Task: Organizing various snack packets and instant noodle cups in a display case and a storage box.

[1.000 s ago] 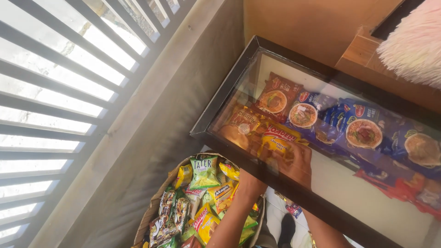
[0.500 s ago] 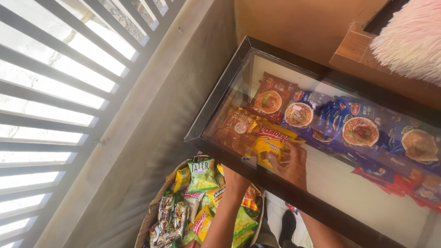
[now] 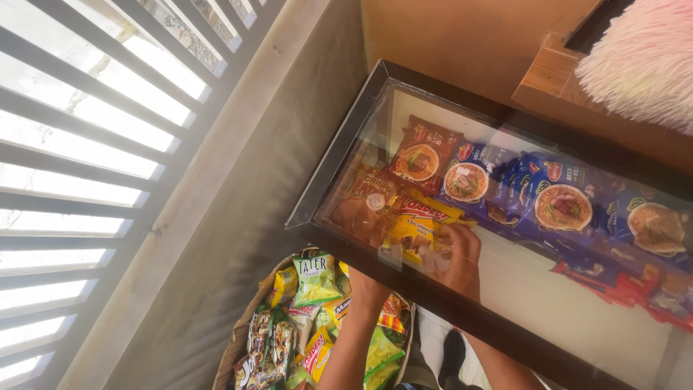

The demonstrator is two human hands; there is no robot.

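seen through the glass-topped case [image 3: 339,170]: both hands pinched on crinkly yellow packets [image 3: 415,217], right hand [image 3: 462,249] clearer, left hand [image 3: 361,217] dim, beside glossy blue noodle packs [image 3: 556,198]; woven basket [image 3: 242,339] below.

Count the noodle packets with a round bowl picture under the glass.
4: a red packet at the left, then three blue packets to its right. More may be hidden beneath them.
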